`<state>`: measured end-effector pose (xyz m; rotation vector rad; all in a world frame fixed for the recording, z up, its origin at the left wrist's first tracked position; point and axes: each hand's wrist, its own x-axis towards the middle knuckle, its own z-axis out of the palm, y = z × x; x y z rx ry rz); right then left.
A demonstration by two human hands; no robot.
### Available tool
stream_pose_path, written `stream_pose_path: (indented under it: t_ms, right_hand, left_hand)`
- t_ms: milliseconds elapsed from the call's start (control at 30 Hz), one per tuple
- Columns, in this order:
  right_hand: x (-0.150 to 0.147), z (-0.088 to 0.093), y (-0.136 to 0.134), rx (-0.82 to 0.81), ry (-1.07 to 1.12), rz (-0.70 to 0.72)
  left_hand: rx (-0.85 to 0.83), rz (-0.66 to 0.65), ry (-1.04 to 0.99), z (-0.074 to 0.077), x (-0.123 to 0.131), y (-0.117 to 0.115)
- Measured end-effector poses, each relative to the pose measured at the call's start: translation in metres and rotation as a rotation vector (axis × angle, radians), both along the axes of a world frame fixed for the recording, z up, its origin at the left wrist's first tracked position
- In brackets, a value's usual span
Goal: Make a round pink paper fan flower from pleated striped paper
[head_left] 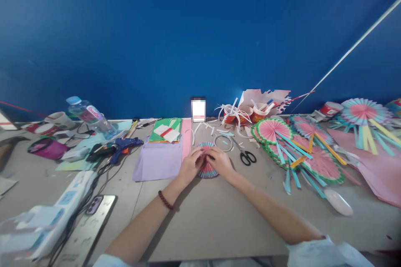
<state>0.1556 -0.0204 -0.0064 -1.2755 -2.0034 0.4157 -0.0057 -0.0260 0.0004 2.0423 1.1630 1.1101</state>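
Two hands meet at the middle of the frame, on a small pleated paper fan [207, 166] that lies flat on the worktop [206, 217]. Our left hand [190, 167] and right hand [221, 162] both press their fingers closed on the fan's centre, pinching its folds together. We judge the step as fixing the rosette shape, so the next move asks for steady pressure and a careful release. Scissors [247, 157] lie just to the right, a lilac sheet [156, 162] to the left, and finished fans [300, 150] further to the right.
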Motion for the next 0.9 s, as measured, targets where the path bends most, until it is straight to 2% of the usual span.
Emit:
stream_pose_path:
  t_ms: [200,600,767,900]
  right_hand:
    - [0.0005,-0.0016,0.0001,-0.011,0.092,0.033]
    - [-0.0018,0.0014,-0.0011,-0.027,0.257,0.056]
    - [-0.0045,0.0012,-0.0033,-0.065,0.259,0.037]
    - [-0.0062,0.0008,-0.0043,-0.077,0.269,0.029]
  left_hand:
    - [-0.048,0.004,-0.031,0.0040,-0.0006,-0.0001]
    - [-0.152,0.130,-0.081,0.0050,0.0014,-0.0012]
    - [-0.326,0.127,-0.263,0.0013,0.0036,0.0003]
    - [-0.354,0.133,-0.354,0.0011,0.0058,-0.0002]
